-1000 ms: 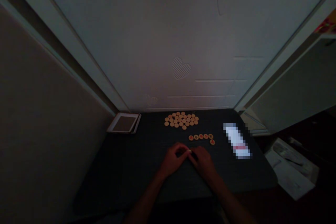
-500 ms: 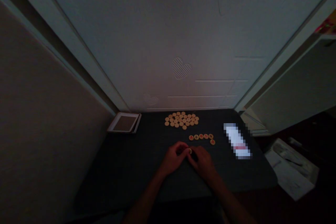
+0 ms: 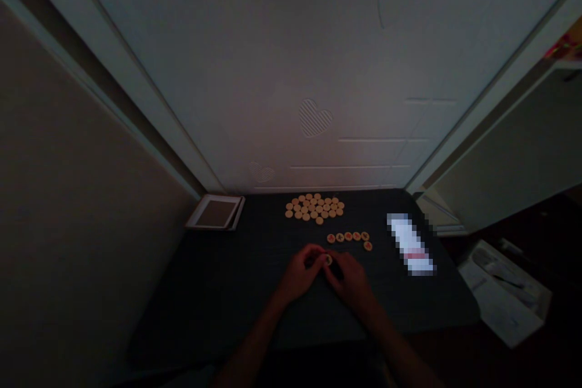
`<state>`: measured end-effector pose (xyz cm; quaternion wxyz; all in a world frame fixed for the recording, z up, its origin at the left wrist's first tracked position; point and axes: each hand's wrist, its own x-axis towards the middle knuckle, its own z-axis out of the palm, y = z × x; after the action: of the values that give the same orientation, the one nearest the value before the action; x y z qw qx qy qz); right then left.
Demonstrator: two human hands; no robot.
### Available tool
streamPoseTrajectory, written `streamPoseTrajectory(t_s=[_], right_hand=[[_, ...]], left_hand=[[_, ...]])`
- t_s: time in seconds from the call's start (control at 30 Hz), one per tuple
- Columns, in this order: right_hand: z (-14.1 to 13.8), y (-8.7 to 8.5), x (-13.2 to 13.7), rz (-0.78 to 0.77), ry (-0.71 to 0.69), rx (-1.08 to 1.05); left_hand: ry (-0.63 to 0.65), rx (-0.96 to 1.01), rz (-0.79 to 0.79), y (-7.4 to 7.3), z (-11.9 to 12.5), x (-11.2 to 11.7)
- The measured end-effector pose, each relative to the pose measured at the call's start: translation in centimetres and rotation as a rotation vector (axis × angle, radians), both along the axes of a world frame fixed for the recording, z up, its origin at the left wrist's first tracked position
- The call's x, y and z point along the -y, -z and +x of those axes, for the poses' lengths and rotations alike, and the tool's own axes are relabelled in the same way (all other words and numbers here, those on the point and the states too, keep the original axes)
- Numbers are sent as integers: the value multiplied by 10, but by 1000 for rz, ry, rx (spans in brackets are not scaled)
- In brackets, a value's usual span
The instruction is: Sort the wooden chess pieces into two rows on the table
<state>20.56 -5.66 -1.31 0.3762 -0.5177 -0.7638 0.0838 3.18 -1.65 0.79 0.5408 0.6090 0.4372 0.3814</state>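
In dim light, my left hand (image 3: pixel 301 274) and my right hand (image 3: pixel 351 279) meet over the middle of a dark table (image 3: pixel 218 291). Their fingertips are pinched together around one small round wooden disc (image 3: pixel 328 260), which shows pale between them. Just beyond, a short row of marked discs (image 3: pixel 349 237) lies face up, with one more at its right end. Further back a tight cluster of several plain tan discs (image 3: pixel 313 208) lies near the wall.
A shallow white box lid or tray (image 3: pixel 214 213) sits at the table's back left corner. A blurred white oblong (image 3: pixel 410 244) lies on the right. Off the right edge, papers and a white packet (image 3: pixel 504 291) lie on the floor. A white panelled wall stands behind.
The disc between my fingertips has come more clearly into sight. Both hands have shifted very slightly away from me; the rest is unchanged.
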Motion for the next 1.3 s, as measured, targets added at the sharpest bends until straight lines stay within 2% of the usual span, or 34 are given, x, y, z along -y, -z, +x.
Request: streamPoseTrajectory(t_s=[0.47,0.73,0.93,1.1,1.3], right_hand=[[1,4,-1,9,-15,25],[4,12,-2,-1,-16,67],[3,11,-5,12,-4,73],[1,10,-6,-12,34,41],[1,8,-7,0,30,-6]], left_hand=[[16,-21,19,-7,1,2],[41,-16,-6,-1,2,1],[86,-9,-26,-3,3,-5],[22,-103,47,-8,3,-14],[-118,-375,161,-9,4,-25]])
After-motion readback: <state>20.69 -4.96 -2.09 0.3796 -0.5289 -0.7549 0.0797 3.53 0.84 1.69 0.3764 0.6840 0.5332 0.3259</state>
